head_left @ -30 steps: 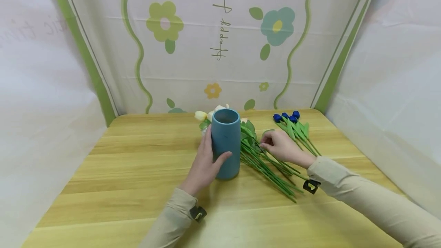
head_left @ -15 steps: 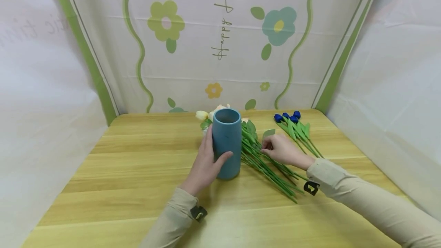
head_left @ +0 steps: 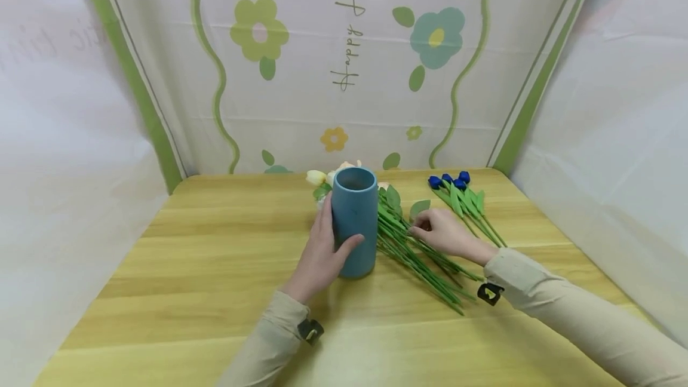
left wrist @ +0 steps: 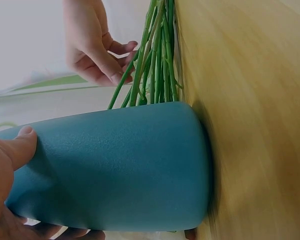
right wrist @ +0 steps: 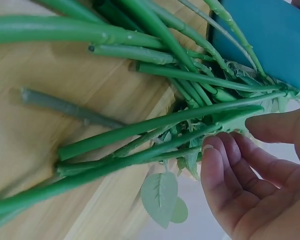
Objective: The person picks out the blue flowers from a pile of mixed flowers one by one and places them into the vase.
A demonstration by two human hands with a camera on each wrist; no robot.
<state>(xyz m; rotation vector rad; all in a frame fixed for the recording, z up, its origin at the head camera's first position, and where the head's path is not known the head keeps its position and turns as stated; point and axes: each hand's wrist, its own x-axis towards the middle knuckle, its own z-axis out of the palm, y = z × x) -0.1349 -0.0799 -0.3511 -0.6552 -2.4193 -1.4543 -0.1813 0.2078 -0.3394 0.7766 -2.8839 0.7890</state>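
Observation:
A tall blue vase (head_left: 355, 229) stands upright on the wooden table, its mouth facing up. My left hand (head_left: 318, 255) grips its left side, fingers round the far side and thumb across the front. To the right lies a bundle of green stems (head_left: 411, 258), partly behind the vase. Over these stems hovers my right hand (head_left: 443, 233), with thumb and fingers loosely curled. In the right wrist view a gap shows between thumb and fingertips, which lie right beside a stem (right wrist: 115, 165). White and cream flower heads (head_left: 316, 178) peek out behind the vase.
Several blue tulips (head_left: 457, 181) with green stems lie at the back right of the table (head_left: 215, 267). A grey-green leaf (head_left: 420, 206) shows just beyond my right hand. A printed curtain (head_left: 301, 76) hangs behind the table, with white cloth on both sides.
My right hand stays over the stems with only a slight shift of its fingers. The left hand keeps its grip on the vase, which stands in place.

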